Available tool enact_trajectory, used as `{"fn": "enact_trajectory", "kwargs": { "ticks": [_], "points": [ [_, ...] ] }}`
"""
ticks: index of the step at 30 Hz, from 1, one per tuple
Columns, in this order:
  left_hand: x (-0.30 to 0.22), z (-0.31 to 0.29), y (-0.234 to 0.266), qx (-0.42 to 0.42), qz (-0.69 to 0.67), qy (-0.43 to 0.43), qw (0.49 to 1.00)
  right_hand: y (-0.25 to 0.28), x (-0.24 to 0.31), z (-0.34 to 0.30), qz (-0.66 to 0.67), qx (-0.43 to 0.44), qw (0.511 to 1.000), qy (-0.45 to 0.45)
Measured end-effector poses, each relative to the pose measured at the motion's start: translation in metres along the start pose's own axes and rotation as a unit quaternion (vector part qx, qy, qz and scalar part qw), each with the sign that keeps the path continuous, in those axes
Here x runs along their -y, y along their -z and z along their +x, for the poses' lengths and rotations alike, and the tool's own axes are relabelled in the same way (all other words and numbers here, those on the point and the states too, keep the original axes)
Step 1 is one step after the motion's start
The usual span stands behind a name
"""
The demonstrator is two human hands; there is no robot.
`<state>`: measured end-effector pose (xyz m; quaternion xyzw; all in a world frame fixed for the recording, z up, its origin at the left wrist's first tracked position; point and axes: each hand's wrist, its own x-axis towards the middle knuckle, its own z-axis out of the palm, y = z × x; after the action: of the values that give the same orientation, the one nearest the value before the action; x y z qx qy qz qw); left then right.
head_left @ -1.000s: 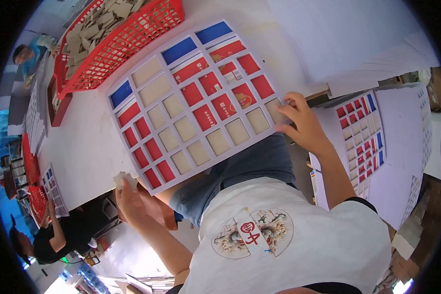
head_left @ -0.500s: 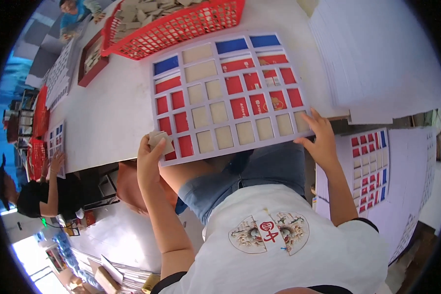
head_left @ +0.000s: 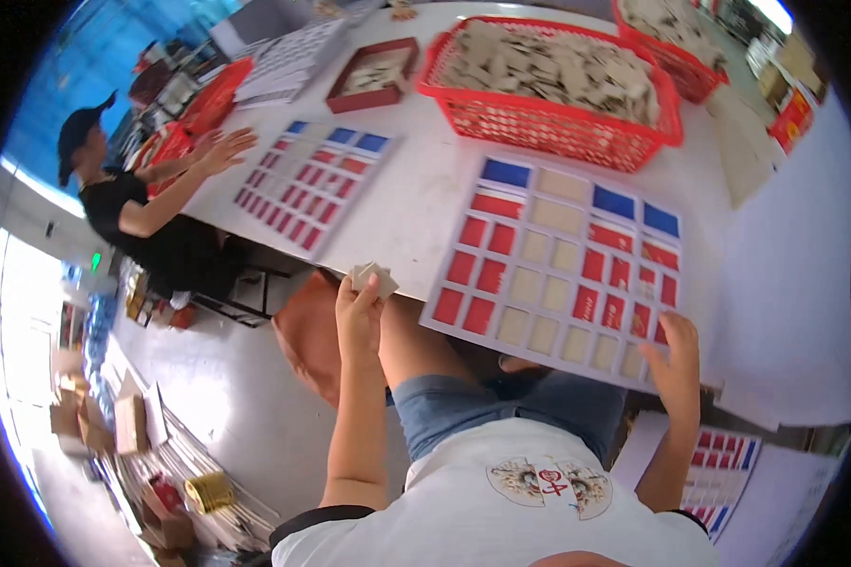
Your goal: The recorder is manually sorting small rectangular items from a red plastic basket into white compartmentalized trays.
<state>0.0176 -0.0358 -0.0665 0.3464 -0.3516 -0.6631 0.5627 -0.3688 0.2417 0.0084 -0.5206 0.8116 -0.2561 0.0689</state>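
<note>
My left hand (head_left: 357, 317) is closed on a few small beige cardboard squares (head_left: 378, 280), just left of the near table edge. To its right lies a white grid panel (head_left: 560, 332) with rectangular cells. Some cells show blue, red or white printed faces, while others are plain beige. The panel's near edge sticks out over my thighs. My right hand (head_left: 676, 364) touches the panel's near right corner, fingers apart and nothing gripped in them. Farther left on the table lies a second grid panel (head_left: 317, 184), blurred, with mostly red cells.
A red plastic basket (head_left: 558, 142) heaped with beige pieces stands behind the panel, with another red basket (head_left: 695, 76) beyond. A dark red box (head_left: 373, 76) sits farther left. A co-worker (head_left: 132, 203) sits at the left, hands raised. White sheets (head_left: 790, 283) are stacked at right.
The view has swung left. My left hand has come off the panel's corner, still holding the squares. The second panel has slid away from the co-worker's hands, toward me.
</note>
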Motion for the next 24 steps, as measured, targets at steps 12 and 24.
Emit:
{"fn": "enact_trajectory", "kwargs": {
  "ticks": [12,24],
  "points": [
    [-0.038,0.066,0.084,-0.183,-0.108,0.047,0.976,-0.087,0.182,0.178,0.316,0.199,0.91,0.18],
    [-0.051,0.059,0.019,-0.114,-0.001,-0.071,0.991,-0.307,0.334,0.308,0.251,0.272,0.897,-0.242]
  ]
}}
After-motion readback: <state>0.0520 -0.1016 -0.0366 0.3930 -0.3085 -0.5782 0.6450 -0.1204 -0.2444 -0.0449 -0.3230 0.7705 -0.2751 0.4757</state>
